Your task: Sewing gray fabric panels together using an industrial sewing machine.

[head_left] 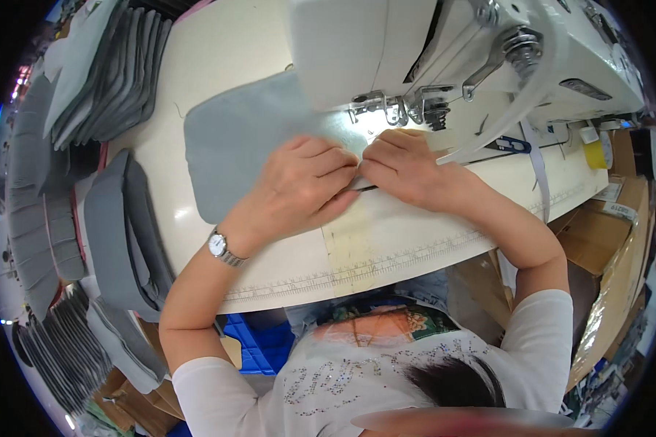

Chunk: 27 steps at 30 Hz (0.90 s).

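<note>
A grey-blue fabric panel (229,142) with rounded corners lies on the sewing table, its far right part under the lit head of a white sewing machine (357,51). My left hand (306,182), a metal watch on its wrist, rests over the panel's near right edge with fingers curled and pinched on it. Fingertip to fingertip with it, my right hand (404,167) is closed on the same edge, just in front of the presser foot area. A thin dark edge shows below the fingertips; the fingers hide most of what they pinch.
Stacked grey fabric pieces (109,80) stand at the far left, with folded grey pieces (120,226) nearer. Dark blue thread snips (514,145) lie right of my right hand. A printed ruler (357,275) runs along the table's near edge. Cardboard boxes (598,240) stand at the right.
</note>
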Tool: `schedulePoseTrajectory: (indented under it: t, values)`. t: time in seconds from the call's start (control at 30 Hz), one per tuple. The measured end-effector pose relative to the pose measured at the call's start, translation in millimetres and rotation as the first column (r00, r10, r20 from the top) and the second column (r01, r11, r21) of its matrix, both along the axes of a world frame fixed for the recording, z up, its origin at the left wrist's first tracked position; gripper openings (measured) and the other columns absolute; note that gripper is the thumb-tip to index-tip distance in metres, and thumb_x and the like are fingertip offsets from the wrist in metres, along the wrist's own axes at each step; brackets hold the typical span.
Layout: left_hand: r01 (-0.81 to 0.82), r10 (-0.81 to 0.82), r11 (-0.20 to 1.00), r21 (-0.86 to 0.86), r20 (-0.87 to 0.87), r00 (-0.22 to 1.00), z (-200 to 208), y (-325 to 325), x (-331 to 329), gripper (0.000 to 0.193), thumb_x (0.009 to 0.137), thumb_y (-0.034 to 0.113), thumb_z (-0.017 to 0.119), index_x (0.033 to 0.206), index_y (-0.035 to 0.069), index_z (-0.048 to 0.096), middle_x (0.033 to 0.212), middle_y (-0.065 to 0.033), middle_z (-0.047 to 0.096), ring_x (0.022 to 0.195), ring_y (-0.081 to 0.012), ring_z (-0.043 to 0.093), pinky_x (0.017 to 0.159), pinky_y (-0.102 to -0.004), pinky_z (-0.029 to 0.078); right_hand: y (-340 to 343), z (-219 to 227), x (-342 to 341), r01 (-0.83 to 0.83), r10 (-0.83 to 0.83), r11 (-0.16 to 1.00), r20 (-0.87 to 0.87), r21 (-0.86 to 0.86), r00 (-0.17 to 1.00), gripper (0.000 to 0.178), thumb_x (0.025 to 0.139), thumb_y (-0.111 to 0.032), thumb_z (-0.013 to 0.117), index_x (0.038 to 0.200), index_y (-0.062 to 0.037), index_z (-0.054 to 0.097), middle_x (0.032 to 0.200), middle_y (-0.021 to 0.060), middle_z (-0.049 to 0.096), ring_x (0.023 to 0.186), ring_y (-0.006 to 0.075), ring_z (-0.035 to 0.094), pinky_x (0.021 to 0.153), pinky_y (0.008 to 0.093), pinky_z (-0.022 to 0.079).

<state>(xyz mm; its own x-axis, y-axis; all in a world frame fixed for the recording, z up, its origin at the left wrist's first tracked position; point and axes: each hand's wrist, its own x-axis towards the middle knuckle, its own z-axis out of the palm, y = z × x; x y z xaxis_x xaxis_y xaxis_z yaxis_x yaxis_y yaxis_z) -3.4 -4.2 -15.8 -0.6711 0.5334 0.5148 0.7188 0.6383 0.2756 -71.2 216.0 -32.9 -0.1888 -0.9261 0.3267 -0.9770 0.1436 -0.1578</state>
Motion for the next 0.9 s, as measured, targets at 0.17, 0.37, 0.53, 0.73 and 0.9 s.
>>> schedulePoseTrajectory:
  t: [0.17, 0.37, 0.53, 0.73, 0.9]
  values:
    - [0.063, -0.037, 0.988, -0.139, 0.182, 0.983, 8, -2, 4, 0.024, 0.071, 0.004, 0.073, 0.095, 0.004, 0.068, 0.110, -0.0051, 0.066, 0.093, -0.0229, 0.067, 0.069, -0.0329, 0.057, 3, -1, -2, 0.102, -0.089, 0.993, 0.174, -0.064, 0.981, 0.006, 0.086, -0.015, 0.057, 0.086, -0.0131, 0.063, 0.087, 0.0048, 0.066, 0.081, 0.0242, 0.066, 0.073, 0.0423, 0.052]
    - [0.086, -0.061, 0.991, -0.101, 0.224, 0.973, 15, -8, 6, 0.024, 0.073, 0.004, 0.072, 0.097, 0.005, 0.069, 0.114, -0.0028, 0.068, 0.103, -0.0235, 0.067, 0.070, -0.0318, 0.058, 21, 1, -3, 0.174, -0.171, 0.985, 0.174, 0.000, 0.970, 0.020, 0.084, -0.014, 0.061, 0.098, -0.0241, 0.072, 0.069, -0.0012, 0.063, 0.074, 0.0169, 0.066, 0.103, 0.0517, 0.040]
    - [0.082, -0.052, 0.992, -0.099, 0.276, 0.960, 17, -8, 3, 0.024, 0.074, 0.003, 0.071, 0.098, 0.007, 0.071, 0.114, -0.0013, 0.069, 0.105, -0.0233, 0.067, 0.073, -0.0314, 0.058, 25, 3, -3, 0.169, -0.175, 0.983, 0.090, 0.068, 0.980, 0.027, 0.084, -0.012, 0.060, 0.103, -0.0268, 0.073, 0.069, -0.0024, 0.064, 0.070, 0.0161, 0.065, 0.112, 0.0512, 0.030]
    - [0.076, -0.047, 0.992, -0.099, 0.266, 0.963, 20, -8, 0, 0.026, 0.074, 0.003, 0.069, 0.099, 0.008, 0.073, 0.113, 0.0002, 0.070, 0.104, -0.0224, 0.067, 0.075, -0.0310, 0.059, 24, -9, -1, 0.202, -0.200, 0.979, 0.113, -0.002, 0.973, 0.027, 0.083, -0.014, 0.059, 0.104, -0.0255, 0.071, 0.081, -0.0049, 0.069, 0.076, 0.0143, 0.066, 0.111, 0.0499, 0.032]
    - [0.082, -0.054, 0.991, -0.109, 0.240, 0.969, 14, -11, -2, 0.028, 0.074, 0.001, 0.067, 0.100, 0.009, 0.073, 0.113, 0.0006, 0.070, 0.104, -0.0217, 0.067, 0.075, -0.0310, 0.059, 20, -4, 0, 0.172, -0.166, 0.983, 0.091, -0.069, 0.982, 0.028, 0.082, -0.013, 0.060, 0.106, -0.0231, 0.071, 0.093, -0.0066, 0.071, 0.098, 0.0126, 0.065, 0.110, 0.0494, 0.032]
